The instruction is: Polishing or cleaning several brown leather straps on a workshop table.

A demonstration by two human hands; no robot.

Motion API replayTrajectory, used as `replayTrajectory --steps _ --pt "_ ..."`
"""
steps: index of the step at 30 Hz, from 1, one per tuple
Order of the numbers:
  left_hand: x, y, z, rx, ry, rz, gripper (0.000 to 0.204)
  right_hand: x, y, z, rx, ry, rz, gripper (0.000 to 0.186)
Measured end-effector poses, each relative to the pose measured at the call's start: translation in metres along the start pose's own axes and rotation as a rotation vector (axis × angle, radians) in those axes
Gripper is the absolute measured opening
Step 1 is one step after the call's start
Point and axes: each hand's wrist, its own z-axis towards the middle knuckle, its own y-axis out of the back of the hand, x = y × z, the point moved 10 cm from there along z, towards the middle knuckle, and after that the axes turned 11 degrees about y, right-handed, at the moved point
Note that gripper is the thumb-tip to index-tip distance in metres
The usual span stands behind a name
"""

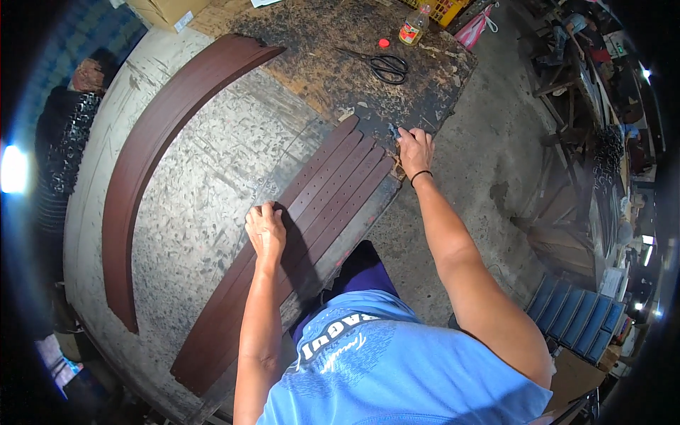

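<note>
Several long brown straps with rows of punched holes (333, 177) lie side by side diagonally along the work table's near right edge. My left hand (265, 230) is on them midway along, its fingers curled onto a strap. Near the table's right edge, just beyond the straps' rounded tips, my right hand (414, 152) has its fingers closed beside a small crumpled blue-grey item (394, 131); what is inside the fingers is too small to make out. A separate stack of long, curved-looking brown straps (152, 134) lies farther left on the pale table surface (198, 177).
Black scissors (389, 67), a red cap (384, 43), a bottle (414, 25) and a yellow crate (443, 10) are at the back, a cardboard box (156, 10) far left. Wooden racks (559, 177) and blue trays (570, 315) stand right. Another person (570, 32) is far right.
</note>
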Motion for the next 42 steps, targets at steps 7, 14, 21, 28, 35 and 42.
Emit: replayTrajectory --steps 7,14,21,28,35,42 --pt "0.022 0.001 0.006 0.116 0.047 -0.051 0.019 -0.036 -0.001 0.001 -0.173 -0.055 0.277 0.025" --pt "0.000 0.007 -0.028 0.200 -0.111 0.044 0.078 0.008 0.033 0.008 -0.309 -0.061 0.447 0.025" --pt "-0.002 -0.028 -0.055 0.345 -0.143 0.205 0.122 0.181 -0.056 -0.009 0.167 0.311 -0.051 0.064" --pt "0.004 -0.033 -0.056 0.339 -0.129 0.223 0.123 0.206 -0.055 -0.013 0.300 0.453 -0.006 0.076" --pt "0.006 -0.033 -0.056 0.351 -0.113 0.210 0.122 0.266 -0.052 -0.075 0.422 0.554 0.132 0.081" --pt "0.004 -0.032 -0.056 0.350 -0.116 0.229 0.122 0.174 -0.044 0.009 0.163 0.252 0.003 0.074"
